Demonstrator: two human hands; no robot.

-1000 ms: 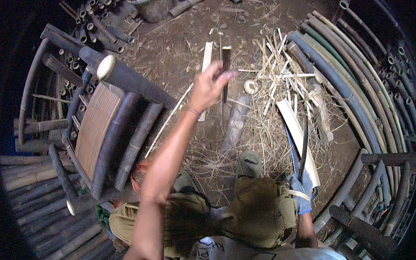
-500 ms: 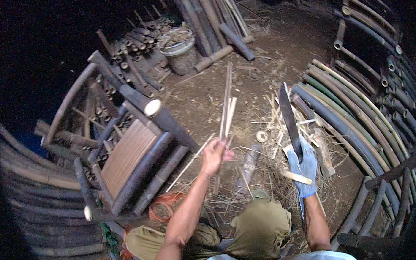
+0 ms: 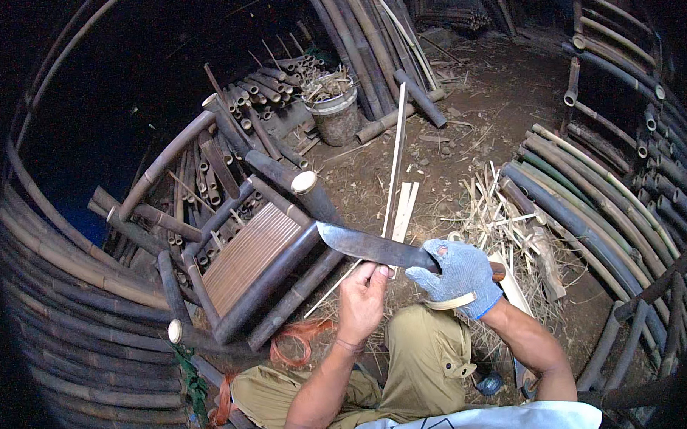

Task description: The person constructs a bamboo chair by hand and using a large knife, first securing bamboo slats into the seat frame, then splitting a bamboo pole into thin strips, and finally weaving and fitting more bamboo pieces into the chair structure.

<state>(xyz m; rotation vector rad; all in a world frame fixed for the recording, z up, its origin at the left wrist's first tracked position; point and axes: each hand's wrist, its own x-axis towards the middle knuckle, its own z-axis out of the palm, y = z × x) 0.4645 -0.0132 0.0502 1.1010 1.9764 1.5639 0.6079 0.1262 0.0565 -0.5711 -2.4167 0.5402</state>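
Observation:
My right hand [image 3: 459, 277], in a blue-grey knit glove, is wrapped round the wooden handle of a large knife [image 3: 371, 247]. A pale band [image 3: 451, 302] lies across the glove. The dark, broad blade points left and crosses a long, thin bamboo strip [image 3: 396, 171] just beyond my left fingers. My bare left hand [image 3: 364, 298] pinches the near end of that strip, which stretches away from me over the ground. The contact of edge and strip is hidden by the blade. More pale split strips [image 3: 405, 211] lie beside it.
A bamboo chair [image 3: 256, 255] with a slatted seat stands at left. Shavings and offcuts [image 3: 498, 209] are heaped at right, near stacked bamboo poles [image 3: 585, 198]. Farther off are a bucket [image 3: 334, 118] of scraps and leaning poles [image 3: 353, 48]. Orange twine [image 3: 299, 343] lies near my knee.
My right hand has swung the knife from upright at the right to lying leftward across the strip. My left hand has moved slightly nearer to me, still gripping the strip. The view has shifted.

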